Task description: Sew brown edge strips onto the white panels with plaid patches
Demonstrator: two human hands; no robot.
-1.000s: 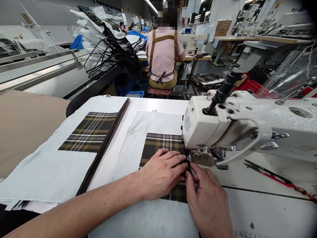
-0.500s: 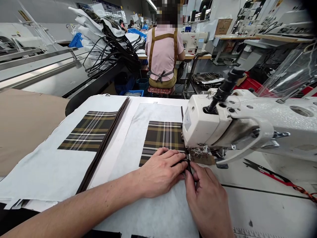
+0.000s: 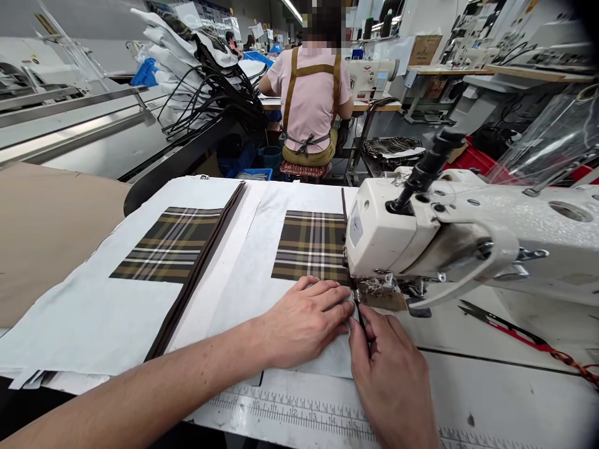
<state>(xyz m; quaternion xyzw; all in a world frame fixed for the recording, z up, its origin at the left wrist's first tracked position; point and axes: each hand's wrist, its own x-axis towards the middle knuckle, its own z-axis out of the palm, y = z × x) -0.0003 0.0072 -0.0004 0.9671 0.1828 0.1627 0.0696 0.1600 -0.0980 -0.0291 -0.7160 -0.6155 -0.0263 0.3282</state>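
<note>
A white fabric panel (image 3: 243, 274) with a plaid patch (image 3: 311, 246) lies beside the head of a white sewing machine (image 3: 381, 227). My left hand (image 3: 306, 321) rests flat on the panel just below the patch, fingers spread, fingertips near the needle area. My right hand (image 3: 393, 368) pinches the dark edge strip (image 3: 362, 318) at the panel's right side, just in front of the presser foot. On the left, another white panel (image 3: 93, 324) with a plaid patch (image 3: 171, 243) and a dark brown edge (image 3: 201, 274) lies on the table.
Black-and-red snips (image 3: 508, 325) lie right of the machine. A printed ruler (image 3: 299, 411) runs along the table's front. Brown fabric (image 3: 51, 231) covers the far left. Beyond the table, a person (image 3: 311, 93) sits facing away, near a tall stack of white pieces (image 3: 173, 68).
The panel under my left hand and its patch have slid away toward the far side, uncovering the ruler. My hands stay almost in place. The seated person's left arm now reaches out sideways.
</note>
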